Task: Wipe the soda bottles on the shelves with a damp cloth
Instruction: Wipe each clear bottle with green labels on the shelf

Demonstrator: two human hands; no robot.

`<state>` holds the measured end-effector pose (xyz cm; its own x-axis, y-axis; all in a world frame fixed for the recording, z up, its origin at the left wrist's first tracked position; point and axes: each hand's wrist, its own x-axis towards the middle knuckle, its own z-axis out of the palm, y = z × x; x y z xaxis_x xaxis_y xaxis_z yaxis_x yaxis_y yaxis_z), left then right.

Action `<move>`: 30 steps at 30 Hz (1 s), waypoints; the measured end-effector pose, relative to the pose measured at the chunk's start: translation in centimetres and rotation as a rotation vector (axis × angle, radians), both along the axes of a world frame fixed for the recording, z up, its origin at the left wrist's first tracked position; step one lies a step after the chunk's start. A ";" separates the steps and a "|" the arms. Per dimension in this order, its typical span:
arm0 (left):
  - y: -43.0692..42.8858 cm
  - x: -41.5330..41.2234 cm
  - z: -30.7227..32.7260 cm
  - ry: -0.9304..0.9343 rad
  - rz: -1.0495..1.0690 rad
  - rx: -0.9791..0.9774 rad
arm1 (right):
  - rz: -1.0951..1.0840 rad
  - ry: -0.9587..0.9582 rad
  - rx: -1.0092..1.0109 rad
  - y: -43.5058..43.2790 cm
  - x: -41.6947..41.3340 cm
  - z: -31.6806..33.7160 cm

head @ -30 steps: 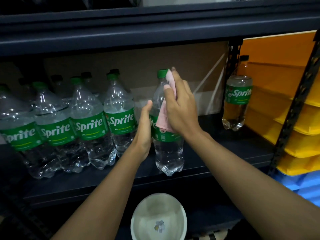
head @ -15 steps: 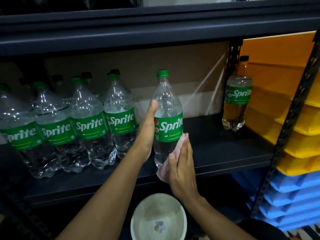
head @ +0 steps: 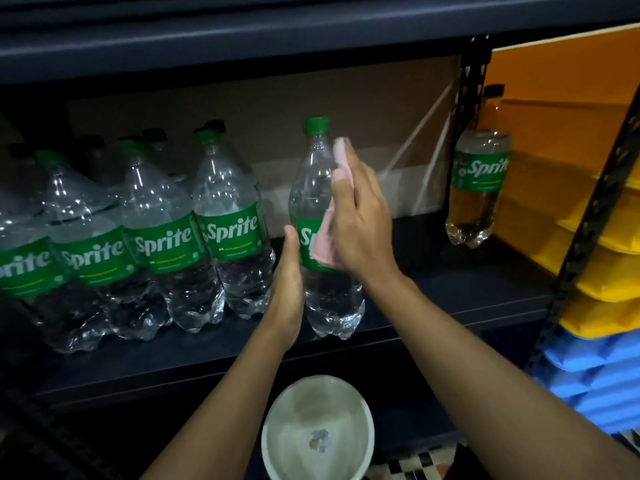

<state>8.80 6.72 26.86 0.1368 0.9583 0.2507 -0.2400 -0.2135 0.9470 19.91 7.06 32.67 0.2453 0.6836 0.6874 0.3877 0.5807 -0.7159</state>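
A clear Sprite bottle [head: 317, 188] with a green cap stands upright near the front of the dark shelf [head: 450, 292], apart from the others. My left hand [head: 287, 292] grips its lower left side, thumb on the label's edge. My right hand [head: 363, 223] holds a pink cloth [head: 323, 244] against the bottle's right front, from the shoulder down over the label, with the fingers pointing up toward the neck. Several more Sprite bottles [head: 228, 230] stand in a tight row to the left. One bottle [head: 481, 174] stands alone at the far right of the shelf.
A white bowl [head: 318, 427] sits below the shelf's front edge, between my forearms. The upper shelf [head: 242, 39] hangs low over the bottle caps. A black upright post [head: 472, 84] separates the shelf from stacked yellow bins [head: 606, 237] and blue bins [head: 595, 375] on the right.
My right hand with the cloth went from the bottle's top down to its base, then back up to the shoulder and label. My left hand kept its hold on the bottle.
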 end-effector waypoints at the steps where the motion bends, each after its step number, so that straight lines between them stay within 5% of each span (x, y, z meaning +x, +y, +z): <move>1: 0.2 0.1 -0.6 0.060 0.022 0.001 | 0.013 0.063 0.002 0.0 -0.1 -1.1; 6: 0.7 0.7 -2.4 0.289 0.173 0.092 | 0.080 0.468 -0.232 -0.6 -0.7 -9.4; 13: 1.5 3.9 -2.3 0.280 0.358 0.044 | -0.006 0.476 -0.425 -2.4 1.9 -11.1; 16: 1.0 6.1 -0.6 0.132 0.267 -0.035 | -0.138 0.295 -0.260 -5.0 3.8 -10.0; 21: -0.4 9.1 3.3 -0.139 -0.110 -0.339 | -0.383 -0.143 0.293 -7.4 6.7 -9.9; 24: -1.6 9.9 4.7 -0.147 -0.242 -0.428 | -0.482 -0.140 0.434 -7.2 8.2 -7.4; 30: -2.2 10.1 6.6 -0.197 -0.239 -0.472 | -0.482 0.074 0.366 -7.3 8.5 -3.8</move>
<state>18.95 4.51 33.42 0.3578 0.9209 -0.1546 -0.4118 0.3042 0.8590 28.43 -0.26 28.87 0.5243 0.2065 0.8261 0.6248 0.5659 -0.5380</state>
